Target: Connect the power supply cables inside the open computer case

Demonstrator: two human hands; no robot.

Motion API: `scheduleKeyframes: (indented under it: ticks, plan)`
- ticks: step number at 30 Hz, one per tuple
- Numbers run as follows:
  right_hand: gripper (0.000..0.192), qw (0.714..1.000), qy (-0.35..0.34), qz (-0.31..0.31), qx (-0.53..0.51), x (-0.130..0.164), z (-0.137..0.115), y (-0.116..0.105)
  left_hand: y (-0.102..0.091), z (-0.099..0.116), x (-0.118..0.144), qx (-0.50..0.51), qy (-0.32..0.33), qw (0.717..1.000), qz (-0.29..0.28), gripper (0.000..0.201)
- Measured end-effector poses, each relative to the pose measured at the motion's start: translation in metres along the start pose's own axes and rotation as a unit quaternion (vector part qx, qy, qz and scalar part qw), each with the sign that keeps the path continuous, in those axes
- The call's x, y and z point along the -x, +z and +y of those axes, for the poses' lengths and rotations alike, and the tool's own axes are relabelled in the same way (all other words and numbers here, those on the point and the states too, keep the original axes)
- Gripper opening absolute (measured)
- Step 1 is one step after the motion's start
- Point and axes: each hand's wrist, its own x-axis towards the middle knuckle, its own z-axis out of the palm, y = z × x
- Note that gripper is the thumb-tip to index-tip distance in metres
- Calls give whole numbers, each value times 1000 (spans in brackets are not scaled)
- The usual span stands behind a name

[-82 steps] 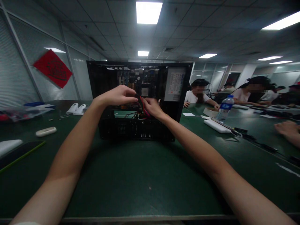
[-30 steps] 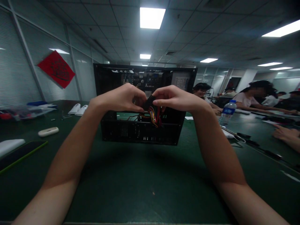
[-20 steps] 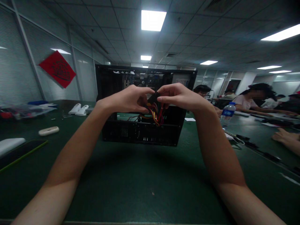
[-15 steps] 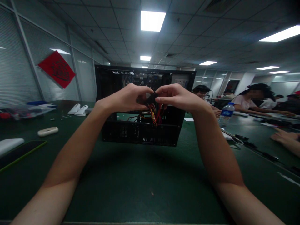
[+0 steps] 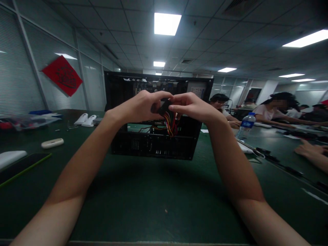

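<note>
A black cable connector (image 5: pixel 164 106) is pinched between the fingers of my left hand (image 5: pixel 146 105) and my right hand (image 5: pixel 189 105). Both hands are closed on it, the left from its left side and the right from its right. From the connector hangs a bundle of red, yellow, orange and black wires (image 5: pixel 170 125). Right behind my hands stands an open black computer case (image 5: pixel 120 145), with a circuit board (image 5: pixel 156 84) dimly visible inside. My hands hide the middle of the case, and the tips of some left fingers are out of sight.
On the green table (image 5: pixel 143 201), a phone (image 5: pixel 24 167) and a white oval case (image 5: pixel 52 143) lie left. White objects (image 5: pixel 85 119) and a plastic bag (image 5: pixel 28 122) sit farther back. A water bottle (image 5: pixel 246 124), cables (image 5: pixel 284 165) and another person's hand (image 5: pixel 311 150) are right.
The connector has tilted slightly and more of its wires' upper part shows. Fingers of both hands have shifted a little, and the two hands stay together on it.
</note>
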Motion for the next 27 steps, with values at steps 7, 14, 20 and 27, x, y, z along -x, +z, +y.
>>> scheduleKeyframes:
  ticks: [7,14,20,27]
  plan:
    - [36,1000,-18,-16,-13,-4,11,-1,4,-8,-1,-37,44,998,22,60]
    - [35,1000,-18,-9,-23,-9,17,4,4,-7,0,-25,29,999,19,56]
    - [36,999,-12,-2,-45,-10,16,6,4,-8,1,-7,18,1000,5,61]
    - [49,998,-23,4,-54,-11,21,5,3,-8,2,-1,20,1000,-8,56]
